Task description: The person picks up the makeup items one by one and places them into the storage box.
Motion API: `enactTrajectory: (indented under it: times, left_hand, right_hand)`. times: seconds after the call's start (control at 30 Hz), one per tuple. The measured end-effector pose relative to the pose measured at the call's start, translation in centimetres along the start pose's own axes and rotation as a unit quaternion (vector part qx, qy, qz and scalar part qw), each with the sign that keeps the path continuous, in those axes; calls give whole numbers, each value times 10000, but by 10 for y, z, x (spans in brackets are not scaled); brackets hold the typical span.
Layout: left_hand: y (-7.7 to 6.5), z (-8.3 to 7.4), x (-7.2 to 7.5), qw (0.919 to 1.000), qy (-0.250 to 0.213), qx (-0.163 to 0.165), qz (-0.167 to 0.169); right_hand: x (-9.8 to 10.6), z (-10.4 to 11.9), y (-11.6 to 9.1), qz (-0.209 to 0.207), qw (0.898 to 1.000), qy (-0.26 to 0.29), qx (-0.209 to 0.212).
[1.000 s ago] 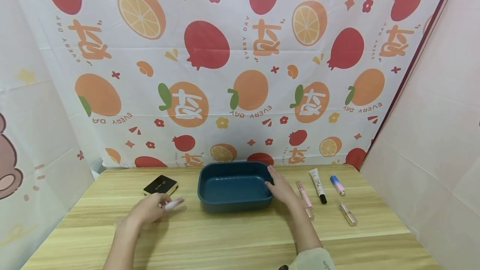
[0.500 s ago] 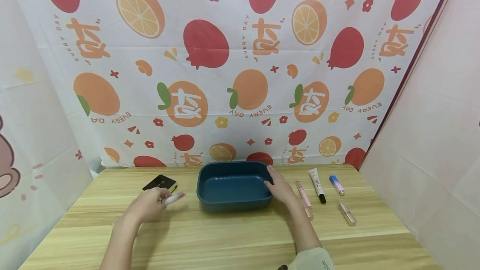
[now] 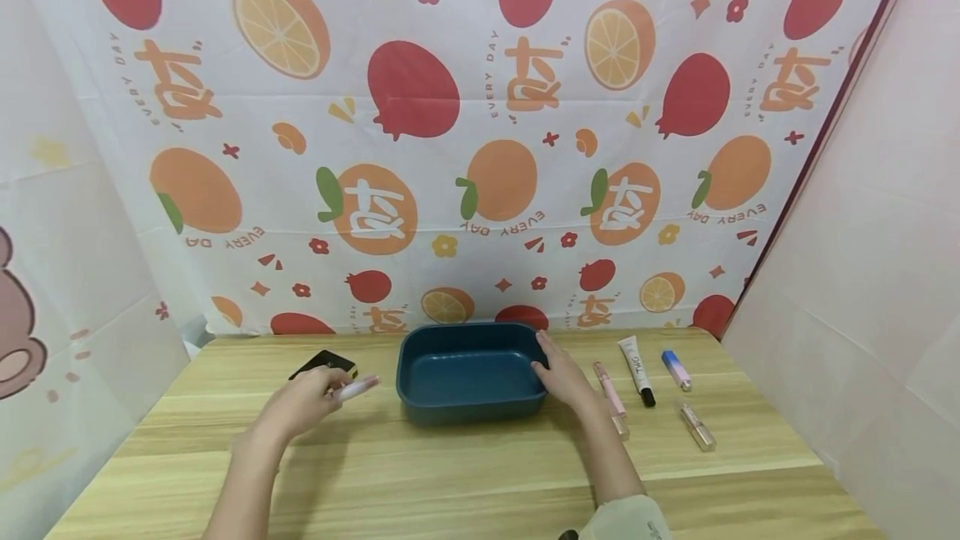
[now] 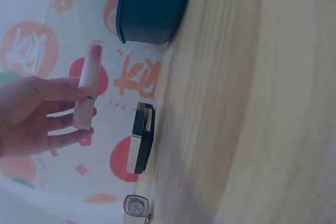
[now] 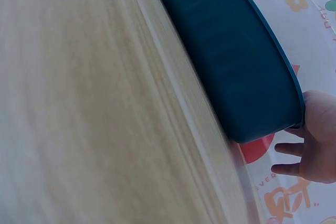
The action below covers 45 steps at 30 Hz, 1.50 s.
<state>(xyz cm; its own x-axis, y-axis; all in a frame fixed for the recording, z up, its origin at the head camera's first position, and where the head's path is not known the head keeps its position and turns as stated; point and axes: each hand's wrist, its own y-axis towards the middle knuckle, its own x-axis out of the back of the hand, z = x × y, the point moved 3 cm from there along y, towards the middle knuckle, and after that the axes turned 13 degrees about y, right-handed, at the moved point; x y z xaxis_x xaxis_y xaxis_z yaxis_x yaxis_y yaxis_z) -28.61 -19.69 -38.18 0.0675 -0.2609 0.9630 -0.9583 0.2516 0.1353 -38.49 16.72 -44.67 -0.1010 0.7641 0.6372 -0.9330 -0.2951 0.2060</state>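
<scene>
My left hand (image 3: 300, 403) holds a slim lip gloss tube (image 4: 89, 85), pale with a pinker end, between thumb and fingers. The tube hangs above the table, tilted toward the box, just in front of a black compact (image 3: 324, 361) with a gold edge, which the hand partly covers. In the middle stands a dark blue rectangular box (image 3: 471, 417), with nothing inside. My right hand (image 3: 562, 373) grips its right end, thumb over the rim. In the right wrist view, other fingers (image 5: 287, 169) of that hand stretch out beside the end wall.
Right of the box lie a pink lip gloss tube (image 3: 609, 390), a white squeeze tube (image 3: 636, 369) with a black cap, a blue-pink tube (image 3: 677, 371) and a clear-and-gold lipstick (image 3: 697, 427). A silver square-ended item (image 4: 136, 207) sits near the compact. A fruit-printed curtain (image 3: 480, 107) hangs behind.
My left hand has risen slightly and moved a little right toward the box, carrying the lip gloss tube. My right hand and the box stay in place.
</scene>
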Motion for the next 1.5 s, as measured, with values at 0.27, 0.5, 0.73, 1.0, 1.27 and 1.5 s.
enactTrajectory:
  times: [0.27,0.5,0.73,1.0,1.27,1.5]
  left_hand:
    - [5,-9,0,9999,23,-115,-18]
    - [9,-15,-2,9997,-22,-257,-3]
    - [13,-22,-1,9999,-33,-122,77]
    - [18,-30,1,9999,20,-115,80]
    - [20,-35,2,9999,78,-144,32]
    - [23,-39,1,9998,-64,-184,-57]
  right_hand:
    - [2,1,-2,-50,10000,49,-48]
    - [0,0,-3,-49,10000,-22,-61]
    - [0,-2,-3,-82,9999,-52,-50]
    - [0,-4,-4,-114,9999,-48,-116]
    - [-2,-2,-3,-63,10000,-59,-43]
    - [-1,-1,-1,-59,9999,-65,-78]
